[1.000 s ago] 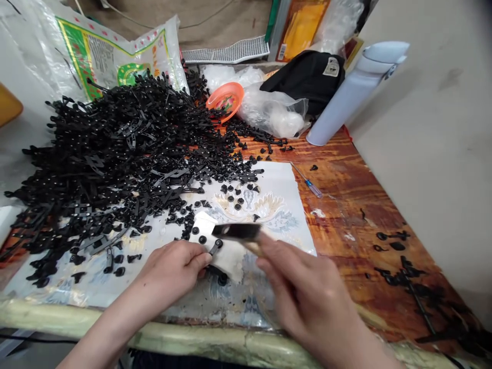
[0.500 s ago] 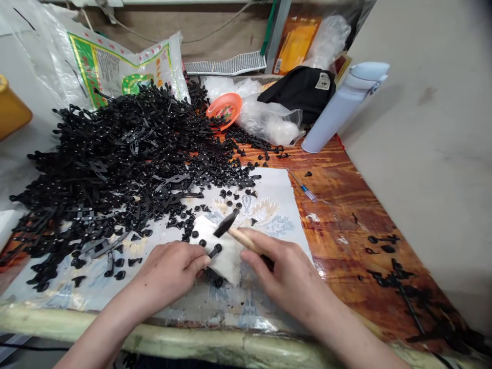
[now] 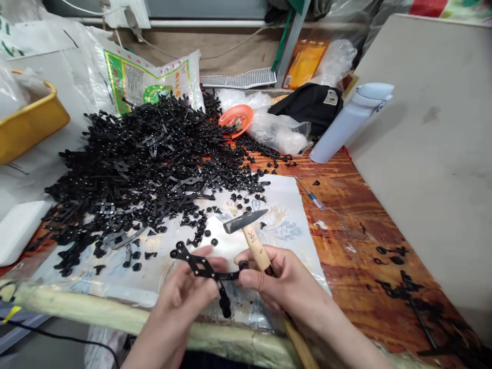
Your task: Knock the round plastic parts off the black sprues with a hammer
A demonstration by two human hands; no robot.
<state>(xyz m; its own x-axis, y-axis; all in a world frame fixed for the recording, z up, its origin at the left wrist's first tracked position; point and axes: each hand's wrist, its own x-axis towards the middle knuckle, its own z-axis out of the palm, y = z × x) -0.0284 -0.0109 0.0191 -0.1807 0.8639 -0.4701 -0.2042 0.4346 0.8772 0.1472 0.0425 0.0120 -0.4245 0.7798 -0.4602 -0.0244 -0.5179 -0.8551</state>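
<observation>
A black jointed linkage with silver rivets (image 3: pixel 200 267) is raised above the near part of the table. My left hand (image 3: pixel 183 291) is closed on it, the thumb in front and the fingers behind. At its right end, my right hand (image 3: pixel 282 279) pinches a round black cap between thumb and fingers. That same hand also keeps a hammer (image 3: pixel 258 251) against its palm, the wooden handle slanting down and the dark head uppermost. Under the hammer head lies a white pad (image 3: pixel 217 225), partly hidden by the hands, with a few small black plugs on it.
A big heap of black linkages (image 3: pixel 154 148) covers the back left. A screwdriver (image 3: pixel 315 201) lies right of the grey sheet (image 3: pixel 303 225). Behind stand an orange dish (image 3: pixel 246 120), a black bag (image 3: pixel 311 107) and a pale blue bottle (image 3: pixel 346 125). Loose black parts (image 3: pixel 411 297) lie at right.
Both hands have come back from the white pad, lifting and turning the linkage into view. The hammer has swung upright in my right hand, which now also grips the linkage's end. The view has shifted.
</observation>
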